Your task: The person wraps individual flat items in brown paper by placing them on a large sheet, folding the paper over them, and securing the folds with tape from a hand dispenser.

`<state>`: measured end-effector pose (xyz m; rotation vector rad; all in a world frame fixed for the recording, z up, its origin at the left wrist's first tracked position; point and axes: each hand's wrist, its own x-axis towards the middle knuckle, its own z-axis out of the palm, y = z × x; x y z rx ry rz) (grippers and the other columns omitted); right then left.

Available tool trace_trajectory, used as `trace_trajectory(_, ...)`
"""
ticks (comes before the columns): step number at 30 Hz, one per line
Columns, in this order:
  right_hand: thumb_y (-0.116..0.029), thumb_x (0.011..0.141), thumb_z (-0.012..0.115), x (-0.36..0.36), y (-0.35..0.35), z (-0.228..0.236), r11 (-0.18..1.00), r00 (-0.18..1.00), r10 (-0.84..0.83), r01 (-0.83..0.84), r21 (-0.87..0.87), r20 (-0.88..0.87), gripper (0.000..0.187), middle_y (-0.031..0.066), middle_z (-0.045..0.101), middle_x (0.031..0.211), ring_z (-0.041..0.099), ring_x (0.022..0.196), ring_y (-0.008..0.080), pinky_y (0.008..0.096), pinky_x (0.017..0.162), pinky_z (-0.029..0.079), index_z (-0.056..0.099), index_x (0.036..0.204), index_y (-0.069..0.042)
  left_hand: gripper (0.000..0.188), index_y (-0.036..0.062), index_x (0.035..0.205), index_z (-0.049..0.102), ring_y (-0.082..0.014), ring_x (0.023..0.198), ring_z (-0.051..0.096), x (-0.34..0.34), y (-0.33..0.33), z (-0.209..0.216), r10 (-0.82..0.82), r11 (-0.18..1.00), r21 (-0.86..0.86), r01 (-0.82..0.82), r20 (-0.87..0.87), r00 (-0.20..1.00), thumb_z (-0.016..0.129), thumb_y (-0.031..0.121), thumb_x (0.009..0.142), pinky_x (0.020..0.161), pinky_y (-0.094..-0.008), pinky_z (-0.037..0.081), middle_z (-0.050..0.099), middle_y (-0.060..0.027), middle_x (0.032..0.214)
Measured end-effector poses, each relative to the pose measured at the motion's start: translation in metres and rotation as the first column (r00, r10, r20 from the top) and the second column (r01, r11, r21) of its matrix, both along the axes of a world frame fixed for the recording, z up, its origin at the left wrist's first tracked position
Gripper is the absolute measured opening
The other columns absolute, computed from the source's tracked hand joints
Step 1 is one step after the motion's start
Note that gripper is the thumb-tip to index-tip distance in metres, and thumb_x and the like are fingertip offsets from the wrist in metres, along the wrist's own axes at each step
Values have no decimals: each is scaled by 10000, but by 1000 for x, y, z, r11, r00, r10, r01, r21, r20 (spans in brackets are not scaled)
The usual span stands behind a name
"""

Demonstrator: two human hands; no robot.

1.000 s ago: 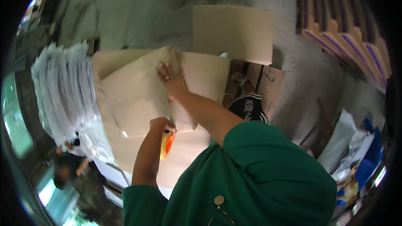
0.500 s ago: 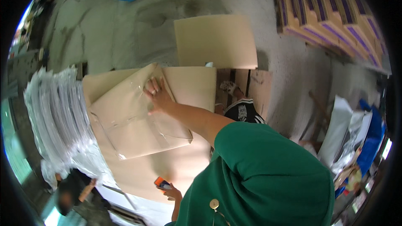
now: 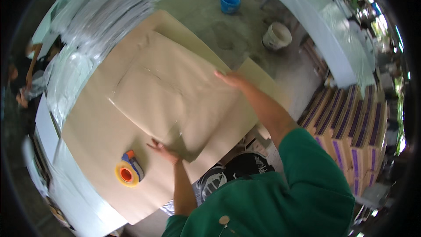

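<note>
A flat package wrapped in brown paper (image 3: 162,79), with clear tape across it, lies at an angle on a larger brown sheet (image 3: 92,149). My right hand (image 3: 232,80) holds its right edge, thumb side on top and the other fingers mostly hidden. A shadow beneath the near right side suggests that side is raised. My left hand (image 3: 164,151) is at the near edge, fingers spread, holding nothing. To its left, a tape dispenser (image 3: 135,165), blue and orange with a roll of clear yellowish tape, rests on the brown sheet.
Stacked plastic-wrapped sheets (image 3: 109,13) stand at the far left, near another person's arm (image 3: 30,72). On the floor beyond are a blue bucket (image 3: 230,3) and a white bucket (image 3: 277,36). Stacked cartons with purple stripes (image 3: 351,127) are at the right.
The tape dispenser has left my left hand and now lies on the brown sheet. My left hand moved to the package's near edge, my right hand to its right edge. The view has turned.
</note>
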<state>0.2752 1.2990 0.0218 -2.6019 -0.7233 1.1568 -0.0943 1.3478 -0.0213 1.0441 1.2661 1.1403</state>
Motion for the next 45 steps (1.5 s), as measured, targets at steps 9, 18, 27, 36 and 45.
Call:
trace_trajectory(9, -276, 818, 507, -59, -166, 181, 833, 887, 125, 150, 532, -446, 490, 121, 552, 1172, 517, 1047, 213, 296, 914, 352, 481, 1224, -3, 729, 176, 1421, 111, -364, 1301, 202, -99, -71, 188, 39, 906, -235, 353, 876, 481, 376, 515, 832, 1049, -477, 213, 147, -212, 1430)
trace_trajectory(18, -496, 817, 533, -18, -243, 368, 472, 900, 435, -208, 857, -21, 642, 93, 544, 1089, 492, 1017, 155, 302, 866, 409, 460, 1190, 21, 901, 14, 1397, 79, -365, 1301, 215, -56, -207, 378, -306, 950, 226, 213, 560, 770, 448, 573, 795, 1081, -455, 117, 175, -270, 1404)
trace_trajectory(27, -604, 665, 660, 2, -170, 226, 192, 941, 310, 79, 978, -137, 693, -18, 537, 791, 464, 702, 76, 254, 626, 401, 557, 989, 0, 1025, 36, 1294, 360, -321, 1203, 356, -36, -137, 310, 103, 783, 567, -257, 290, 952, 318, 838, 656, 1018, -476, 260, 363, -165, 1323)
trace_trajectory(36, -623, 751, 549, 11, -198, 93, 281, 981, 180, 25, 959, -78, 595, -20, 457, 689, 433, 695, 85, 275, 609, 366, 499, 709, -32, 805, -32, 1137, 421, -219, 1004, 444, -8, -165, 137, 418, 855, 363, -370, -61, 907, 178, 677, 845, 882, -334, 365, 478, -151, 1091)
trace_trajectory(45, -658, 841, 283, 188, -384, 38, 340, 846, -249, 532, 776, -471, 800, 81, 257, 1418, 258, 1287, 271, 404, 1054, 225, 211, 1383, -75, 493, -31, 835, 543, -203, 707, 549, 188, -336, 141, 23, 985, 173, 5, -156, 987, 584, 460, 811, 655, -327, 452, 600, -120, 756)
